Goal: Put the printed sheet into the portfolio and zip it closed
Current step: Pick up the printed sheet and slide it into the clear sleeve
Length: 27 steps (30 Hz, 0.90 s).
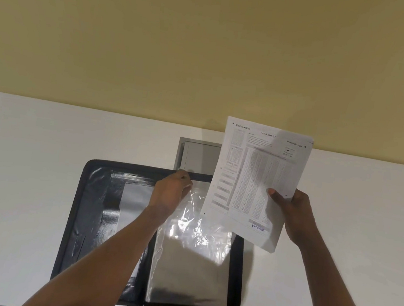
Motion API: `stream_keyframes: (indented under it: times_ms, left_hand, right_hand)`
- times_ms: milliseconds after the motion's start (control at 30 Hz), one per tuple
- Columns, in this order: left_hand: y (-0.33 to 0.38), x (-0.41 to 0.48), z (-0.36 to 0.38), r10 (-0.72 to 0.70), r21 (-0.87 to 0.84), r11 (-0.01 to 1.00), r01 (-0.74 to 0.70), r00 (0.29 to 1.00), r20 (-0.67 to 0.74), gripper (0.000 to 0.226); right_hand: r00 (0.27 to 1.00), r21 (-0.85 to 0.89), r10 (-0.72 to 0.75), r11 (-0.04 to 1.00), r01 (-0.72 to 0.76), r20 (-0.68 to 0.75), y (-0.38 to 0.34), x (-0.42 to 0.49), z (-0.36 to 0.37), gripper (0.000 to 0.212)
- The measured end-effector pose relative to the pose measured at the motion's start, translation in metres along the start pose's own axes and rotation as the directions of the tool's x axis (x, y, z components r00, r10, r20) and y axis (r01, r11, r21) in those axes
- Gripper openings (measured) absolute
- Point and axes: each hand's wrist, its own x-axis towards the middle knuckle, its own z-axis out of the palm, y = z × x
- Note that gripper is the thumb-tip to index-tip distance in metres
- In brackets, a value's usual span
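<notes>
The black zip portfolio (pixel 80 214) is lying open and flat on the white counter (pixel 24 157), its zipper fully undone around the edge so both halves are showing. On the right half a clear plastic sleeve (pixel 192 247) is catching the light and wrinkling near its top.

The left hand (pixel 169 194) is reaching across to the sleeve's upper edge, just at the portfolio's far border. Its fingers are curled down and seem to be pinching the top of the plastic, probably to lift the mouth of the pocket open, though the fingertips themselves are hidden behind the knuckles.

The right hand (pixel 294 213) is holding the printed sheet (pixel 255 184), an OMR answer form stamped "ENTERED", up off the counter and tilted, above the portfolio's right edge. The thumb is pressing on the front face and the other fingers are behind, gripping the lower right side, which is keeping the paper stiff enough to feed in from above.

A grey recessed panel (pixel 198 156) is sitting in the counter just behind the portfolio. The sheet is not yet inside; sliding it into the sleeve looks like the step in hand.
</notes>
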Motion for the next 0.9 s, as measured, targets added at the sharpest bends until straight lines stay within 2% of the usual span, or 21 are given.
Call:
stream_keyframes:
  times_ms: [200, 367, 500, 633, 700, 733, 800, 833, 900]
  left_hand:
    - [0.001, -0.006, 0.002, 0.029, -0.044, 0.999, -0.025, 0.996, 0.079, 0.015]
    - [0.002, -0.014, 0.008, 0.049, -0.049, 0.998, -0.048, 0.999, 0.005, 0.017]
    - [0.001, -0.019, 0.016, 0.047, -0.064, 0.997, -0.050, 0.998, -0.042, 0.016]
    - [-0.004, -0.022, 0.023, 0.066, -0.005, 0.998, -0.067, 0.994, -0.082, 0.013]
    - [-0.007, -0.021, 0.027, -0.021, -0.105, 0.994, 0.011, 0.996, -0.087, 0.009]
    - [-0.007, -0.021, 0.026, -0.025, -0.148, 0.989, 0.012, 0.996, -0.086, 0.009]
    - [-0.006, -0.020, 0.024, 0.043, -0.073, 0.996, -0.049, 0.995, -0.092, 0.016]
    - [-0.007, -0.020, 0.023, 0.047, -0.103, 0.993, -0.056, 0.995, -0.090, 0.019]
    - [-0.003, -0.020, 0.018, 0.071, -0.119, 0.990, -0.081, 0.994, -0.088, 0.021]
  right_hand:
    - [0.994, -0.014, -0.063, 0.998, 0.062, -0.092, -0.021, 0.006, 0.004, 0.016]
    - [0.976, -0.069, -0.158, 0.986, 0.149, -0.147, -0.045, 0.022, 0.024, 0.019]
    - [0.965, -0.150, -0.240, 0.963, 0.223, -0.105, -0.065, 0.031, 0.045, 0.008]
    - [0.955, -0.254, -0.293, 0.927, 0.276, -0.032, -0.082, 0.036, 0.065, 0.033]
    - [0.943, -0.321, -0.332, 0.895, 0.311, -0.011, -0.089, 0.036, 0.075, 0.036]
    - [0.937, -0.343, -0.350, 0.880, 0.328, -0.002, -0.091, 0.036, 0.078, 0.033]
    - [0.930, -0.362, -0.366, 0.863, 0.352, 0.030, -0.093, 0.037, 0.084, 0.017]
    - [0.928, -0.371, -0.369, 0.856, 0.361, 0.053, -0.095, 0.037, 0.087, 0.010]
    - [0.922, -0.394, -0.374, 0.836, 0.381, 0.099, -0.096, 0.039, 0.090, 0.011]
